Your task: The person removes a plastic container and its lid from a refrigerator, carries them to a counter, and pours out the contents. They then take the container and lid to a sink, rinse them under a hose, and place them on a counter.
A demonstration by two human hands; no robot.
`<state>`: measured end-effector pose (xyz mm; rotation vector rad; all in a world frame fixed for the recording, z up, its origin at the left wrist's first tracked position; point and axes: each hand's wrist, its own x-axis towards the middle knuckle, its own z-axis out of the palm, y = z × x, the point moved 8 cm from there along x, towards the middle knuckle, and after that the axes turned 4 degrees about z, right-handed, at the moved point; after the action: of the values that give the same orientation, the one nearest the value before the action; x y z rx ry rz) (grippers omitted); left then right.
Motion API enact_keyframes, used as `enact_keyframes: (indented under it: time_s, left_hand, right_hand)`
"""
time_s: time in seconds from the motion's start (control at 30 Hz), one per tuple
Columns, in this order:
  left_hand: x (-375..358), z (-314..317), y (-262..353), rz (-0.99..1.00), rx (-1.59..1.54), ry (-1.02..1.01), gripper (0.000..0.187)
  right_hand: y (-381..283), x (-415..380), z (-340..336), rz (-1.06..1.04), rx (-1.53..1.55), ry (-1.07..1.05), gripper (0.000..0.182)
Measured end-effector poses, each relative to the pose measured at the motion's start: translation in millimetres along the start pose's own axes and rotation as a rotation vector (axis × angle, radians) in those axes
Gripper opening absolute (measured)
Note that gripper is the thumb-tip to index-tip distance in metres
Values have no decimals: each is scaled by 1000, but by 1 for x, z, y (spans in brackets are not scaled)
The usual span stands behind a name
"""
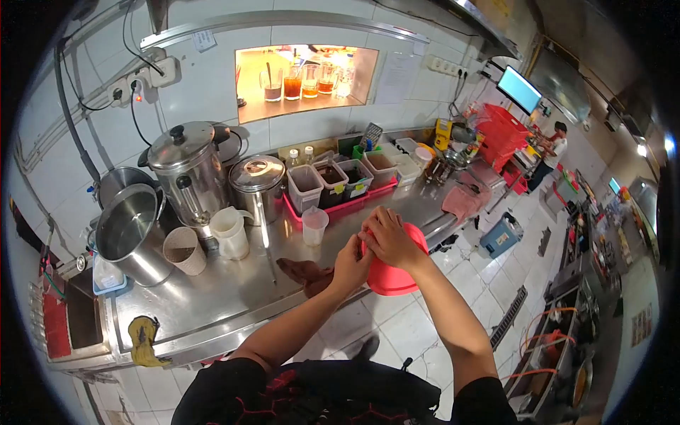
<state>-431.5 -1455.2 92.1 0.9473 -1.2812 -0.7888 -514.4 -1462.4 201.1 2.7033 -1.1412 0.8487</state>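
hands (370, 248) grip the red lid (394, 273) past the counter's edge

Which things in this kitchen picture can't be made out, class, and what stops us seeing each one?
Head view: part of the red plastic item, covered by the left hand and right hand.
Head view: the inside of the lidded steel pot, hidden by its walls and lid.
Head view: writing on the wall sheet, too small and faint.
Head view: the distant person's handiwork, too small.
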Motion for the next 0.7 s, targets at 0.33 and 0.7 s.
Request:
enact_keyframes:
  time_s: [0.33,0.7]
  left_hand:
    - [81,36,-143,-171,286,279,29]
    - [52,15,-216,-328,-50,443,63]
  right_hand:
    - [140,65,138,-432,221,-213,18]
    - [164,83,201,-595,688,-188,21]
